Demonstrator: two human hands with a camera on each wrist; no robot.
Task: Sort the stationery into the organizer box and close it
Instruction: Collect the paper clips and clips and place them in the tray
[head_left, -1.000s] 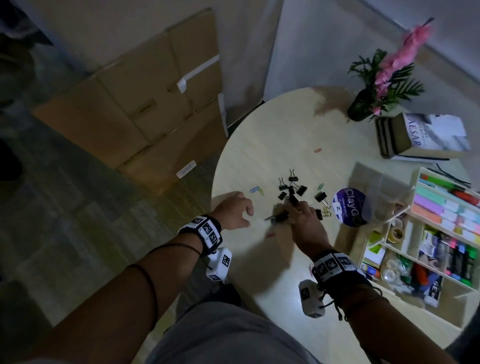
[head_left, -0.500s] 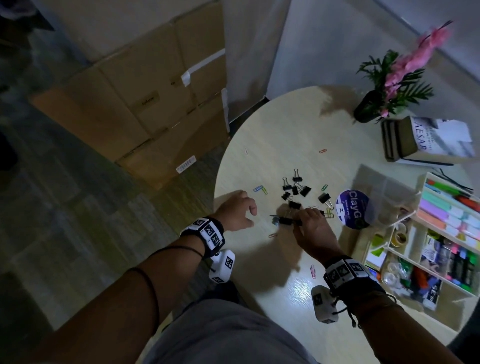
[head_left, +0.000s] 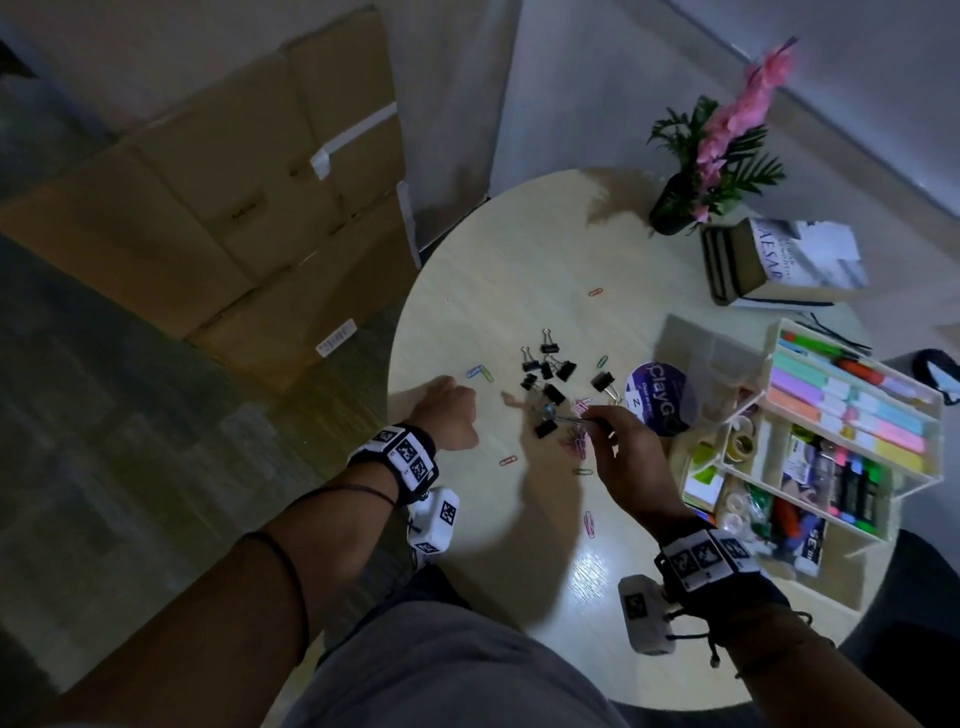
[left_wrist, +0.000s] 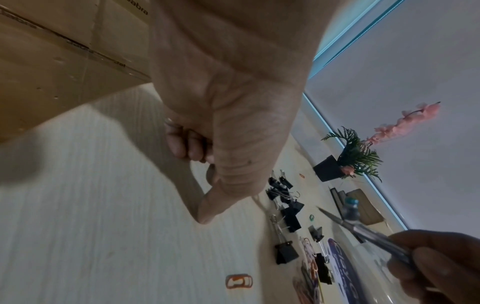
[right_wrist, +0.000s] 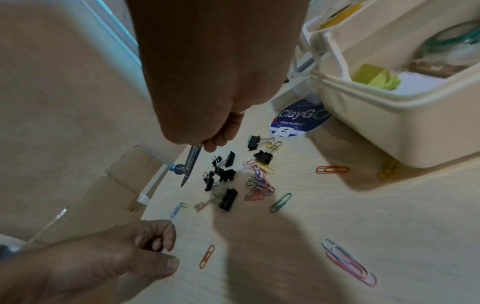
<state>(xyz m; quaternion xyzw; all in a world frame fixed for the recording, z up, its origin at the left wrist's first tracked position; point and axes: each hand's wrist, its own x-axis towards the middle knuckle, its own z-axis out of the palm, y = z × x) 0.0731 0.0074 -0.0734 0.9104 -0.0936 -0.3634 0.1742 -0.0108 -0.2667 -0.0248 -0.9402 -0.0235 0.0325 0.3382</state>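
Round pale table (head_left: 467, 291) holds scattered binder clips (head_left: 550, 371) beside the open organizer box (head_left: 779, 332). My right hand (head_left: 621, 447) pinches a pen (right_wrist: 191, 164) above them; my left hand (head_left: 447, 410) rests curled, holding nothing.

Dim room; soft hand shadows and a small glare patch near the tabletop's (head_left: 467, 312) near edge; wrist views blurred and warped at edges.
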